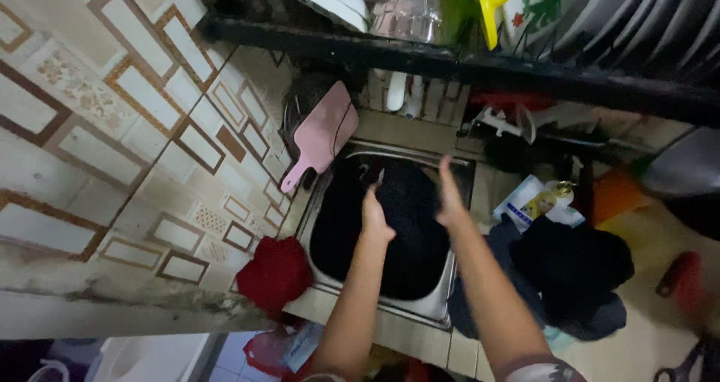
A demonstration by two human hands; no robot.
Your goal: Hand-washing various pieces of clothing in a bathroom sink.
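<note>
- Both hands reaching into the sink (450, 296), over a heap of black cloth (405, 224) that fills the basin.
- Left hand (374, 215) curled down onto the cloth near the middle of the basin, fingers bent as if gripping a fold; grip itself hidden by the dark fabric, so cannot tell for sure.
- Right hand (449, 194) flat and open, fingers straight and pointing toward the back edge of the sink, resting against the cloth, holding nothing that shows.
- Pink cutting board (324, 134) leaning at the sink's back left corner, handle down, against the tiled wall (112, 127).
- Red cloth (274, 272) bunched on the counter at the sink's left front corner.
- More dark clothes (570, 269) piled on the counter just beside the sink's right edge, with a white packet (536, 202) behind them.
- Black dish rack (465, 63) overhead across the back, carrying plates (637, 14) and a yellow utensil (489, 3).
</note>
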